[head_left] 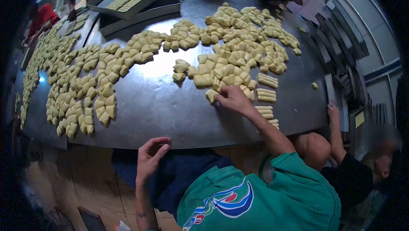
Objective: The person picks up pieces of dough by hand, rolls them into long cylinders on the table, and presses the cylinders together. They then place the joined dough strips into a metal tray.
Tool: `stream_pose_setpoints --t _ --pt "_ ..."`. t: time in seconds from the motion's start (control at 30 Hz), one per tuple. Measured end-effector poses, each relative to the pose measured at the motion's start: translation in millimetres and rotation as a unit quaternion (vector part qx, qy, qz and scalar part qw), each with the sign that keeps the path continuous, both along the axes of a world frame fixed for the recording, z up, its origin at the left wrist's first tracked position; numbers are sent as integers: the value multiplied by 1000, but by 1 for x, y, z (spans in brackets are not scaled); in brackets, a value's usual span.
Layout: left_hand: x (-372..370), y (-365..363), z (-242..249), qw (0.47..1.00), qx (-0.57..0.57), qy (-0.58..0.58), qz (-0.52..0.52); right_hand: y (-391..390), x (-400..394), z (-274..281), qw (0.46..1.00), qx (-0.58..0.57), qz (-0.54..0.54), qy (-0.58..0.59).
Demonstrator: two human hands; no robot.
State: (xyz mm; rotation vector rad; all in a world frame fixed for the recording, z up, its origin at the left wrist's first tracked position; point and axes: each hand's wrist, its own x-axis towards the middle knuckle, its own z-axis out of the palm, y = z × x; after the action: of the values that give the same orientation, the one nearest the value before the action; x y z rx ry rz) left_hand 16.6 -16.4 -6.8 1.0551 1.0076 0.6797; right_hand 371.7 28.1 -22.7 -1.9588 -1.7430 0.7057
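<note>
My right hand reaches over the metal table and pinches a pale yellow piece of dough at the near edge of a big heap of dough pieces. Just right of that hand, small sets of rolled dough strips lie side by side in a column, partly hidden by my forearm. My left hand hangs at the table's front edge. Its fingers are bent, the thumb stands apart from them, and nothing is in it.
More dough pieces spread across the left of the steel table. Trays are stacked at the back, the top one holding rows of dough strips. Other people work around the table; one person's hand rests at the right edge. Pans lean on the right.
</note>
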Motion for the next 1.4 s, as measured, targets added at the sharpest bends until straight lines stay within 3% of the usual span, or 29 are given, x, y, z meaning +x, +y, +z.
stream_pose_setpoints --t 0.07,0.23,0.27,0.3,0.33,0.37,0.4,0.5,0.6,0.63,0.93,1.0,1.03,1.1,1.13,1.27,1.37,1.4 --pt "-2 -3 -2 1000 -2 -2 0 -2 -25 5 1000 23 -3 -15" --pt "2 1 -24 999 46 4 12 0 -105 -4 980 98 104 134" --pt "3 2 -25 999 43 20 26 2 -117 -11 983 41 169 67" --pt "0 5 -26 998 39 35 38 2 -138 -20 974 40 207 80" --pt "-6 8 -27 996 38 46 73 1 -158 -31 967 135 214 -33" --pt "-12 12 -27 976 146 125 103 -2 -174 -42 939 234 209 -142" --pt "-20 16 -29 939 247 205 125 -9 -190 -57 929 192 236 -211" --pt "-51 34 -49 896 248 285 233 -40 -231 -27 917 148 313 -199" --pt "-77 48 -41 852 240 330 327 -72 -235 -31 895 136 404 -132" --pt "-84 51 -40 823 253 352 367 -71 -232 -30 893 138 409 -130" --pt "-111 77 -41 823 150 407 367 5 -211 -29 911 156 333 -184" --pt "-121 87 -60 720 210 444 490 13 -211 -33 914 161 325 -182" --pt "-129 92 -63 718 212 442 495 14 -211 -32 912 165 327 -184" --pt "-150 103 -69 714 85 421 553 12 -211 -30 911 184 325 -176" --pt "-159 108 -69 713 63 459 526 11 -211 -29 910 185 325 -180" --pt "-163 120 -60 741 115 470 465 13 -212 -28 913 199 319 -159" --pt "-149 103 -52 790 142 344 487 13 -208 -32 916 205 315 -140" --pt "-150 93 -59 786 136 364 481 13 -207 -32 917 210 316 -124"
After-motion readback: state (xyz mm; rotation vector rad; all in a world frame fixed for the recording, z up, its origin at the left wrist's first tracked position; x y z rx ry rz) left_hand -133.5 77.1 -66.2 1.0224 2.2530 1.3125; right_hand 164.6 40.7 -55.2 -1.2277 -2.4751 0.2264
